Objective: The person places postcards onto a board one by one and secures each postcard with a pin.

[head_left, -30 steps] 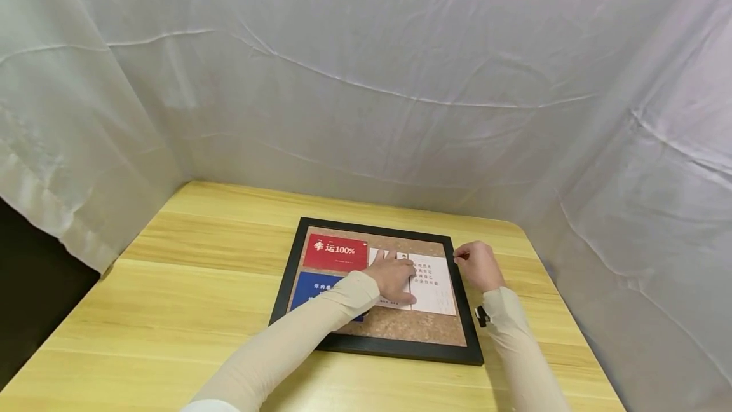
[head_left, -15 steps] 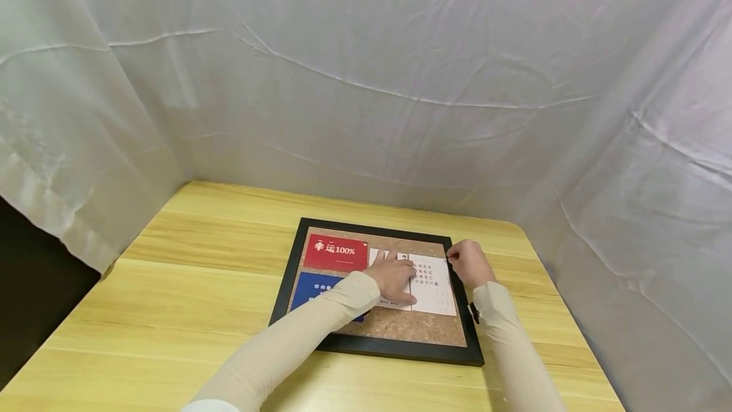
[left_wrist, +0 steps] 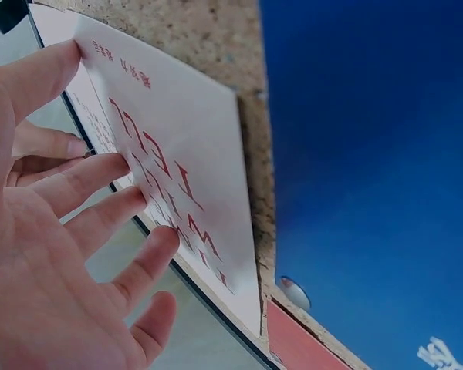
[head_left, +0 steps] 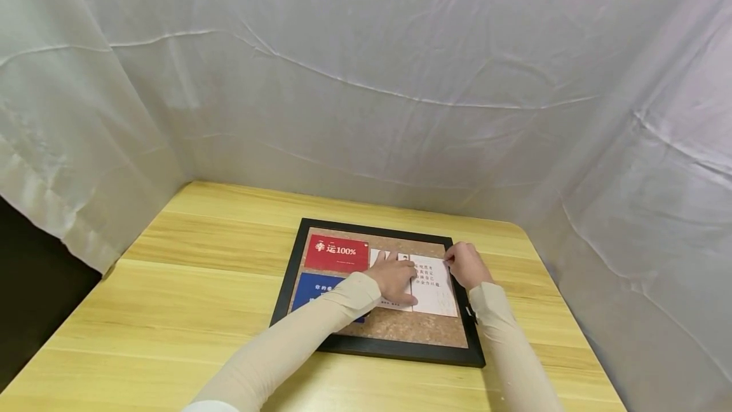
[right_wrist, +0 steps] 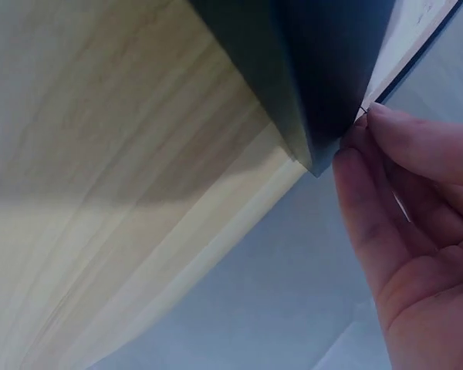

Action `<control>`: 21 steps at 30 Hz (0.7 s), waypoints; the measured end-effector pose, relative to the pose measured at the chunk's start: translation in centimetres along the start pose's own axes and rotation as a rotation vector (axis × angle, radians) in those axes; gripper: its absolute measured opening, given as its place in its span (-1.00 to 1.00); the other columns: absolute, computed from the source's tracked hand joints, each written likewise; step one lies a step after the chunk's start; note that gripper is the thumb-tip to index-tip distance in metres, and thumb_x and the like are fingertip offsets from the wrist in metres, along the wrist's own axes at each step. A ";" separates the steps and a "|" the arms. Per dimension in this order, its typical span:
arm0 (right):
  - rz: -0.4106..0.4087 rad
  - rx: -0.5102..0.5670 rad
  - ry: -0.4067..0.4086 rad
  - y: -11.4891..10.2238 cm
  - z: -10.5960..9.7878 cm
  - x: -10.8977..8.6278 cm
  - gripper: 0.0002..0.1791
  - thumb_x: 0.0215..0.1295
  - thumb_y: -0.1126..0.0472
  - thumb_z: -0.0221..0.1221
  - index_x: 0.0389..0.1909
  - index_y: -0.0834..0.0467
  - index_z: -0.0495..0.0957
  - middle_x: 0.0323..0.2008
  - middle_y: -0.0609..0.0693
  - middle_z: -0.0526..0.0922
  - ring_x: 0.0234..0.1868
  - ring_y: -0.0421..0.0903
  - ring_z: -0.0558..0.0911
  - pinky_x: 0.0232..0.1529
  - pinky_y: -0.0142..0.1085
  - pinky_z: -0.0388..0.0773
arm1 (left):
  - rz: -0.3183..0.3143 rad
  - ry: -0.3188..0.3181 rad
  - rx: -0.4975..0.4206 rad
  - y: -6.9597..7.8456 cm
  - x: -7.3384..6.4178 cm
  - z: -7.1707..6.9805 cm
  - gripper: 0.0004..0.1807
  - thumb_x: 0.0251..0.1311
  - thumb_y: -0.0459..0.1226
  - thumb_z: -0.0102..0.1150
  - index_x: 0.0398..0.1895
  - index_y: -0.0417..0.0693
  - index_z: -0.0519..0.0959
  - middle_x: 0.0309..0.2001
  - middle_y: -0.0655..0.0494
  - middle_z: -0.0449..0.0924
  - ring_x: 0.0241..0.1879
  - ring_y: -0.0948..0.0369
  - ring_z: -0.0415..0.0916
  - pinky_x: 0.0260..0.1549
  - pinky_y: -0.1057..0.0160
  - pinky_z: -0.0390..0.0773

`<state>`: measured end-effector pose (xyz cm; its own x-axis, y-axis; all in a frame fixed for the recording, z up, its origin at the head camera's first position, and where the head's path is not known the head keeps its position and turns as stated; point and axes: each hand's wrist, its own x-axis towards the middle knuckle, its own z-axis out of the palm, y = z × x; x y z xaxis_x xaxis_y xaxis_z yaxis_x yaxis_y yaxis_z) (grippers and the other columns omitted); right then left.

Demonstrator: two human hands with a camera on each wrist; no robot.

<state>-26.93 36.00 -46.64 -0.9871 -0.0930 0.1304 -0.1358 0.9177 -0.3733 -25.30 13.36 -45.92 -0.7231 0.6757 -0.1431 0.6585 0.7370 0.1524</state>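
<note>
A cork board point(head_left: 400, 328) in a black frame point(head_left: 403, 349) lies flat on the table. My left hand point(head_left: 393, 280) rests with spread fingers on a white card point(left_wrist: 187, 146) with red lettering. Beside that lies another white card point(head_left: 434, 302) bearing lines of dark characters. At this card's upper right corner, my right hand point(head_left: 469, 264) pinches a thin pin point(right_wrist: 363, 110) between thumb and fingers; only its fine metal point shows, and its head is hidden by the fingertips.
A red card point(head_left: 337, 260) and a blue card point(head_left: 311, 287) lie on the board's left half, the blue one partly under my left sleeve. A round metal tack point(left_wrist: 295, 293) shows at the blue card. Pale curtains point(head_left: 366, 81) surround the wooden table point(head_left: 171, 291).
My right hand has moved left, from over the frame's right edge to the corner of the right-hand white card. The left hand has stayed in place.
</note>
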 end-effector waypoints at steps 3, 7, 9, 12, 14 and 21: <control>-0.003 -0.007 -0.004 0.0 0.0 0.0 -0.77 0.28 0.54 0.22 -0.37 0.24 0.80 -0.30 0.16 0.79 -0.36 -0.07 0.56 -0.28 -0.20 0.54 | 0.001 0.001 0.000 0.0 -0.1 -0.1 -0.34 0.21 0.26 0.30 0.32 0.23 0.58 0.49 0.28 0.42 0.52 -0.01 0.19 0.26 0.06 0.25; -0.012 -0.016 -0.011 -0.3 -0.1 0.0 -0.78 0.29 0.53 0.22 -0.33 0.24 0.81 -0.28 0.18 0.80 -0.34 -0.06 0.62 -0.26 -0.17 0.61 | 0.006 0.005 0.006 0.0 -0.4 -0.4 -0.34 0.23 0.25 0.29 0.33 0.23 0.57 0.49 0.28 0.42 0.55 -0.04 0.16 0.28 0.06 0.25; -0.014 -0.021 -0.015 -0.5 -0.1 0.0 -0.79 0.30 0.52 0.22 -0.32 0.25 0.81 -0.27 0.19 0.81 -0.32 -0.05 0.65 -0.25 -0.15 0.65 | 0.008 0.007 0.008 0.1 -0.6 -0.5 -0.35 0.23 0.24 0.29 0.34 0.23 0.57 0.49 0.28 0.42 0.55 -0.05 0.15 0.29 0.06 0.25; -0.012 -0.030 -0.021 -0.6 -0.2 0.0 -0.78 0.30 0.53 0.22 -0.31 0.26 0.81 -0.26 0.19 0.81 -0.30 -0.03 0.68 -0.23 -0.12 0.67 | 0.005 0.003 0.004 0.1 -0.6 -0.5 -0.35 0.23 0.24 0.28 0.34 0.23 0.57 0.49 0.28 0.42 0.54 -0.03 0.17 0.28 0.07 0.25; -0.016 -0.033 -0.023 -0.7 -0.2 -0.1 -0.77 0.30 0.55 0.21 -0.32 0.27 0.81 -0.26 0.19 0.81 -0.30 -0.04 0.69 -0.25 -0.13 0.68 | 0.002 -0.001 -0.005 0.1 -0.5 -0.5 -0.34 0.23 0.24 0.29 0.34 0.23 0.57 0.50 0.27 0.41 0.54 -0.03 0.17 0.28 0.06 0.24; -0.038 -0.035 -0.003 -0.5 0.1 -0.1 -0.73 0.30 0.56 0.17 -0.41 0.25 0.79 -0.34 0.16 0.80 -0.39 -0.09 0.61 -0.34 -0.22 0.57 | -0.001 0.000 -0.010 0.1 -0.4 -0.4 -0.34 0.22 0.24 0.30 0.33 0.22 0.57 0.50 0.26 0.42 0.53 -0.03 0.19 0.27 0.05 0.25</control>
<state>-26.82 35.51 -46.54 -0.9815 -0.1295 0.1411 -0.1705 0.9265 -0.3355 -25.04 13.20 -45.44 -0.7234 0.6753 -0.1437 0.6561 0.7372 0.1616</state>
